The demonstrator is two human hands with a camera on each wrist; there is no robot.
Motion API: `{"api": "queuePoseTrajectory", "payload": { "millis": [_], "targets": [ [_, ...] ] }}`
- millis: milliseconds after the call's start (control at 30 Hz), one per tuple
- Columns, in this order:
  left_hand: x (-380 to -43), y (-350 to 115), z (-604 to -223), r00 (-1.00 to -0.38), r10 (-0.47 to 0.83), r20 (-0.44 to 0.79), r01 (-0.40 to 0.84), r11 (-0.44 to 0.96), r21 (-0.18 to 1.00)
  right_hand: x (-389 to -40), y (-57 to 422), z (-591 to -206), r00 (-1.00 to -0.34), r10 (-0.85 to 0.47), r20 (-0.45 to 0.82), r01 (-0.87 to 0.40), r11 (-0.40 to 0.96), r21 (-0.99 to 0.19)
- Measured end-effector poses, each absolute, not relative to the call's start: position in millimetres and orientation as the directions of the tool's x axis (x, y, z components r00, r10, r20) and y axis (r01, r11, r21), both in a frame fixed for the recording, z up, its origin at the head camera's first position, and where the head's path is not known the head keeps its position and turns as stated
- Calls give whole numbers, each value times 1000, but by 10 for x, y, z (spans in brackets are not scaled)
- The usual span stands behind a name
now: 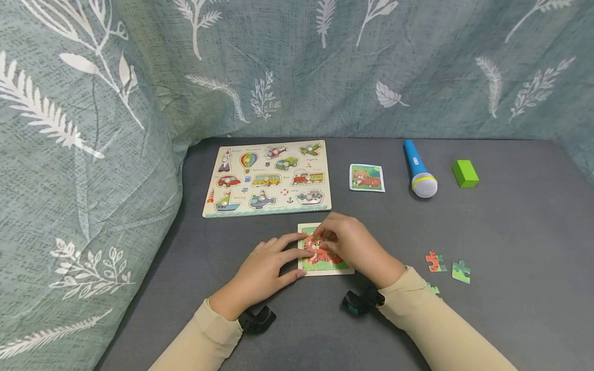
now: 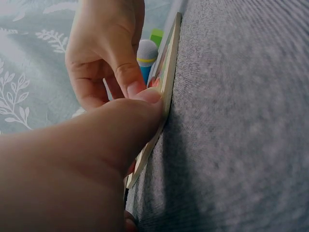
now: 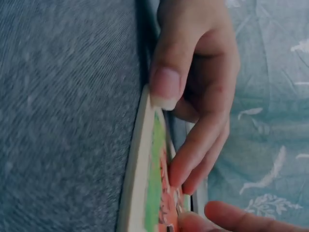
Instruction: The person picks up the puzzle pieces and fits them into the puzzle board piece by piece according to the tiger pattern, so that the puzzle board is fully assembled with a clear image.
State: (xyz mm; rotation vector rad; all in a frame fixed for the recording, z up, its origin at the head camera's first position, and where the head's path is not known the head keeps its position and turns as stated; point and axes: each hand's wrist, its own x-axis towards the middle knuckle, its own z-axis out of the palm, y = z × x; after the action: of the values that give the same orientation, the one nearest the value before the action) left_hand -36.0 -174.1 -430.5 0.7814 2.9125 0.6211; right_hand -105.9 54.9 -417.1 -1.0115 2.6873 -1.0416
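Observation:
A small framed jigsaw [image 1: 325, 265] with an orange animal on green lies on the grey table in front of me. My left hand [image 1: 297, 256] lies along its left side, fingers straight on the picture and the thumb against the near edge. In the right wrist view that thumb [image 3: 164, 82] presses the frame's rim [image 3: 137, 159]. My right hand [image 1: 322, 237] hovers over the jigsaw's upper part with fingers curled, pinching a puzzle piece against the picture. The left wrist view shows its bent fingertip [image 2: 133, 87] on the frame [image 2: 169, 72] beside my left thumb [image 2: 145, 104].
Behind the jigsaw lies a wooden vehicle peg board [image 1: 266, 178]. To its right are a tiger picture card [image 1: 366, 178], a blue toy microphone [image 1: 419, 170] and a green block [image 1: 465, 173]. Loose pieces [image 1: 435, 261] [image 1: 461, 271] lie right of my right forearm. Leaf-patterned cloth surrounds the table.

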Motion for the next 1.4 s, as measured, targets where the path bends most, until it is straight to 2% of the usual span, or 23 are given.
{"api": "queuePoseTrajectory", "payload": {
  "millis": [133,333,500,633,733,800,867,967,1067,1133,1267,1400],
  "targets": [
    [-367,-1740,-4305,-866,497,52,476,786,395,-1060,549,-4181,-760,-625,180,-601,569,-561],
    [-366,-1746,-4297,-871,489,36,461,792,401,-1076,545,-4161,-749,-647,143,-614,598,-515],
    [-366,-1755,-4298,-874,485,24,451,794,408,-1062,545,-4132,-725,-669,164,-663,612,-432],
    [-373,-1747,-4296,-872,489,34,460,791,403,-1056,670,-3877,-730,-659,181,-673,646,-361],
    [-379,-1721,-4294,-867,497,38,468,785,406,-1027,948,-3571,-755,-636,159,-647,687,-331],
    [-378,-1703,-4295,-864,503,35,472,782,408,-978,1189,-3439,-774,-625,97,-620,719,-314],
    [-374,-1690,-4295,-863,504,29,470,782,410,-903,1431,-3418,-786,-618,-22,-590,760,-273],
    [-363,-1690,-4287,-867,498,21,463,788,407,-774,1714,-3545,-778,-580,-242,-543,814,-206],
    [-355,-1701,-4276,-872,489,19,454,793,406,-640,1900,-3737,-774,-524,-357,-505,850,-153],
    [-353,-1708,-4273,-873,487,19,452,794,406,-550,2001,-3840,-788,-502,-355,-476,864,-165],
    [-355,-1716,-4275,-874,485,19,450,795,407,-429,2142,-3949,-830,-505,-239,-448,857,-255],
    [-343,-1733,-4281,-878,479,21,444,796,410,-440,2201,-4000,-821,-545,-167,-464,809,-359]
  ]
}}
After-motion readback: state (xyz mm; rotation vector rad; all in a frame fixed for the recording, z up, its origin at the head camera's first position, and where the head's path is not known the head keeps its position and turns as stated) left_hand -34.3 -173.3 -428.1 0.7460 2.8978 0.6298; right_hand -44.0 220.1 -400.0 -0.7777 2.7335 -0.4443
